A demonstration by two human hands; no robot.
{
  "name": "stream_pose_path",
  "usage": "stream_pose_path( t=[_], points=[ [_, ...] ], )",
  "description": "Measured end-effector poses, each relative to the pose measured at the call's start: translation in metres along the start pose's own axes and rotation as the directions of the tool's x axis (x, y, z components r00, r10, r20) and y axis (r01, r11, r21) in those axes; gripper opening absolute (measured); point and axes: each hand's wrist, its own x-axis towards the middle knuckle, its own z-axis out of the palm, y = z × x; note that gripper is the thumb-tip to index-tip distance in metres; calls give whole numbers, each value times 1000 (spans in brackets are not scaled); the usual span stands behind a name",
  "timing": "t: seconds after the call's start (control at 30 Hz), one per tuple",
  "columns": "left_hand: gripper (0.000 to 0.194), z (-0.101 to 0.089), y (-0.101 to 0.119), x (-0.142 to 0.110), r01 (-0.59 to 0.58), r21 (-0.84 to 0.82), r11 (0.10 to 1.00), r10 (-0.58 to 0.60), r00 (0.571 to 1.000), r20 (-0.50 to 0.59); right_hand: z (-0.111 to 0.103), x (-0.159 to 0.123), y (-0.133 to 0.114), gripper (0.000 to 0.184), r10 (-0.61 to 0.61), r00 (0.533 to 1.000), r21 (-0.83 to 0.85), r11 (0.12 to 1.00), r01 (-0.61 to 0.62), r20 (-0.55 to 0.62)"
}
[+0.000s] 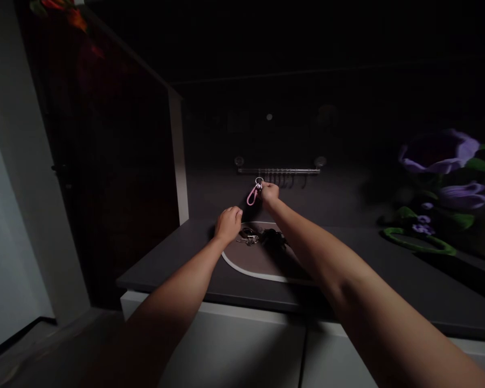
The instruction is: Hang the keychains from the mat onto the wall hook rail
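Note:
My right hand [269, 193] is raised to the wall just below a metal hook rail [278, 171] and pinches a pink loop keychain [252, 195] with a silver ring [259, 183] at its top. Several small hooks hang from the rail, to the right of the ring. My left hand [228, 224] hovers low over the edge of a brown oval mat [262, 265], its fingers turned away and hidden. Nearest to it, a bunch of metal keys [248, 236] lies on the mat beside a dark key fob [273, 239].
The mat lies on a dark grey countertop [178, 269] above white cabinet doors [234, 350]. A wall with purple flower artwork [438, 153] rises at the right. A dark door [113, 161] and a pale wall panel stand at the left.

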Motion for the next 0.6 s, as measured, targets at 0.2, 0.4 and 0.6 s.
stream_pose_path(
  t=[0.2, 0.4, 0.6],
  points=[
    [23, 1, 1, 0, -22, 3, 1000, 22, 1000, 22, 0, 4, 2, 17, -25, 1000, 2, 1000, 25, -9],
    [24, 1, 1, 0, -28, 3, 1000, 28, 999, 27, -2, 4, 6, 15, 4, 1000, 2, 1000, -4, 16],
    [24, 4, -2, 0, -39, -2, 999, 39, 999, 31, -6, 5, 14, 11, -15, 1000, -70, 997, 16, 24]
  ],
)
